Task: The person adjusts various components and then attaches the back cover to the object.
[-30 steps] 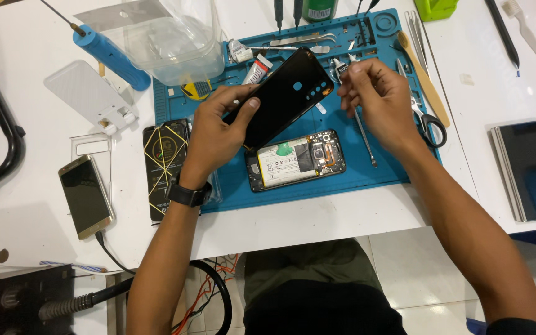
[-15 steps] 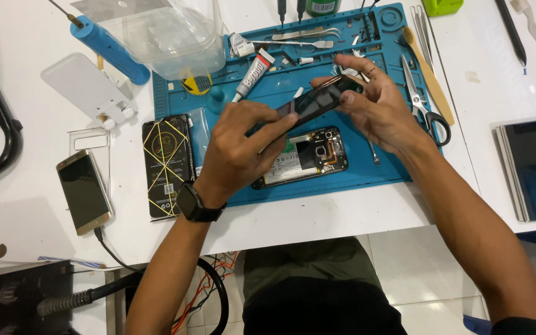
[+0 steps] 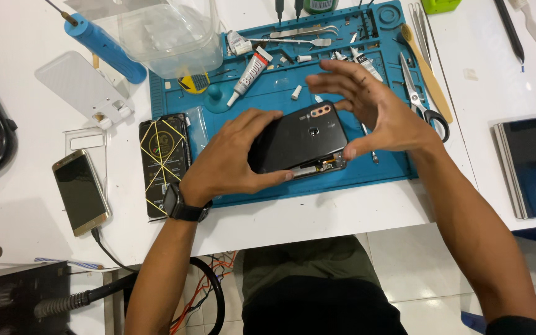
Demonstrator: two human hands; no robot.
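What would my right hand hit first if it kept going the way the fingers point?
The right hand points left across the blue mat. Likely first: the white glue tube, though height above the mat is unclear.

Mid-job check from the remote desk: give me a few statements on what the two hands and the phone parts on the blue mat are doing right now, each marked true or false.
1. The left hand grips the black back cover from its left end. True.
2. The right hand holds the scissors. False: the scissors lie on the blue mat to the right of that hand, whose fingers are spread at the cover's right end.
3. The back cover sits over the opened phone body, whose edge shows under it. True.
4. The gold phone lies on the blue mat. False: it lies on the white table, left of the mat.
5. A glue tube lies on the mat behind the hands. True.
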